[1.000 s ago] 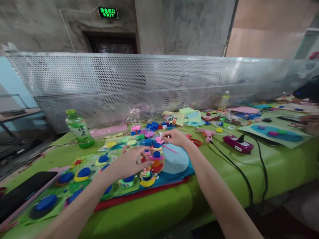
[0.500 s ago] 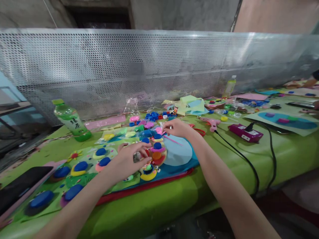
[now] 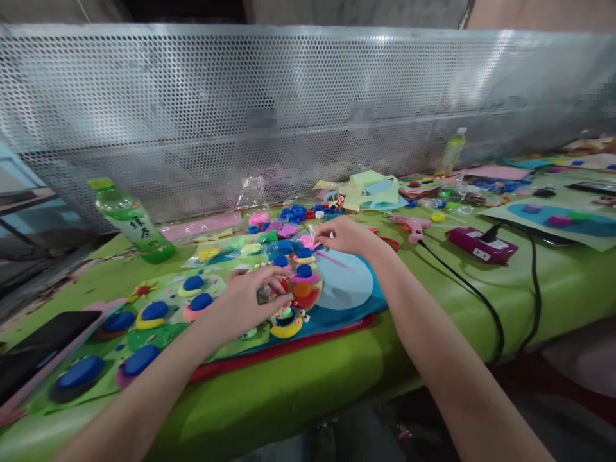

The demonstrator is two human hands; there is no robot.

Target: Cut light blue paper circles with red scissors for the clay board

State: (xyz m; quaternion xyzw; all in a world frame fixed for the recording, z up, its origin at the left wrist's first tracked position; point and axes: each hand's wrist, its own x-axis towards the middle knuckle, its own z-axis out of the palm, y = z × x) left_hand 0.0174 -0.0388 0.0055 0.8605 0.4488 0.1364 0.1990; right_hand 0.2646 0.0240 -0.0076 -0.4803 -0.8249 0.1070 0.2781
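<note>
My left hand (image 3: 255, 296) lies palm down over a green craft board (image 3: 228, 350), its fingers and thumb apart. Close to its fingertips are blue bottle caps (image 3: 305, 271), an orange cap (image 3: 303, 290) and a yellow crescent of clay (image 3: 286, 329). Farther back, my right hand (image 3: 341, 233) has thumb and fingers pinched at a lump of pink modelling clay (image 3: 307, 241) in clear plastic. A thin pink stick (image 3: 335, 259) lies below that hand on a pale blue paper oval (image 3: 344, 287).
A green drink bottle (image 3: 132, 221) stands at left, behind a black phone (image 3: 43, 346). To the right are a pink glue gun (image 3: 412, 226) and a purple power strip (image 3: 481, 245) with black cables. A perforated metal panel (image 3: 192, 115) runs along the back.
The view has tipped slightly downward, so the table sits higher in the picture. Both hands keep nearly the same places and poses.
</note>
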